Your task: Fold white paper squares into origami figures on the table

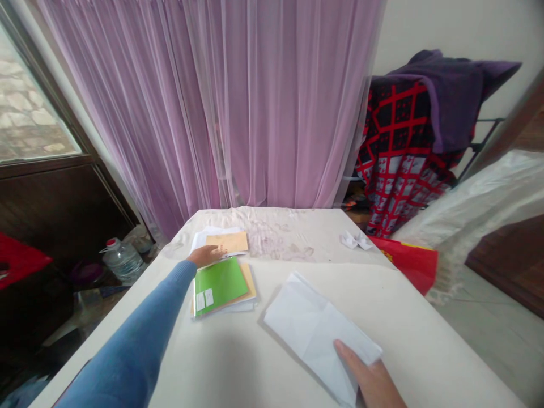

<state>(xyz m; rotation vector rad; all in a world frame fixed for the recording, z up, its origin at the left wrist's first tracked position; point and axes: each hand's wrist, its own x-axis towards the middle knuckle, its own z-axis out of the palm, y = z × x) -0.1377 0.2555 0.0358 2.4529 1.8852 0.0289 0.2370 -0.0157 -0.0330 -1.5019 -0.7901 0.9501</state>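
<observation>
My left hand [206,256] reaches across the white-covered table [221,362] in a blue sleeve, its fingertips over the edge of a tan envelope [229,242]. That envelope lies on loose white papers [203,239]. Just below my palm is a green notebook [219,286] with small white labels, on top of a tan folder [250,288]. My right hand [368,377] is at the near right, gripping the end of a folded white paper [317,331] that lies on the table.
A small crumpled white paper [352,240] and a red plastic bag [410,263] lie at the table's far right. A water jug [123,262] stands on the floor left of the table. Pink curtains hang behind it, and dark-red patterned fabric [399,153] hangs at right.
</observation>
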